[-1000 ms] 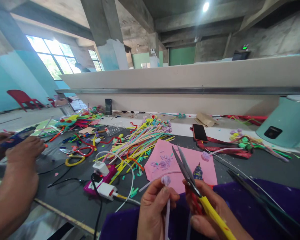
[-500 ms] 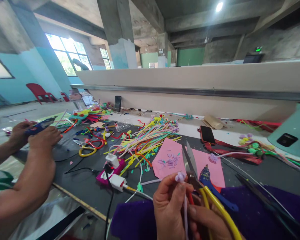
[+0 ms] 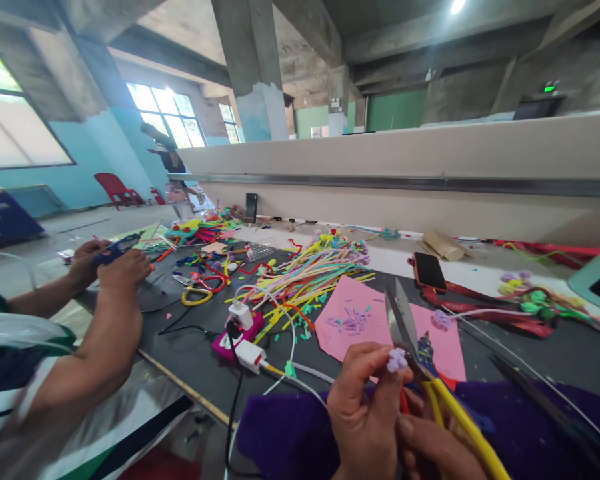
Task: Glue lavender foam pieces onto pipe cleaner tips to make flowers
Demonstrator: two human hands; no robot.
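My left hand (image 3: 364,417) is closed, pinching a small lilac fuzzy flower (image 3: 397,361), seemingly of pipe cleaner, between thumb and fingertips. My right hand (image 3: 437,440) grips scissors with yellow and red handles (image 3: 464,420), its fingers close beside the left hand. The blades point up and away, slightly apart, just behind the flower. Beyond them lies a pink sheet (image 3: 337,337) scattered with short lilac clippings (image 3: 354,321). A blue glue gun (image 3: 426,350) rests partly hidden behind the scissors. Another lilac flower on a stem (image 3: 443,320) lies at the sheet's right edge.
Bundled coloured pipe cleaners (image 3: 310,267) cover the table's middle. A magenta power strip (image 3: 237,333) with plugs and cables sits left. A phone (image 3: 429,271) lies on a red strap. Dark scissors (image 3: 523,380) lie right. At left, a co-worker's hands (image 3: 123,267) hold a blue tool.
The view has turned left, so the table things and both my hands appear farther right. A standing person now shows near the far window. Both hands keep their holds.
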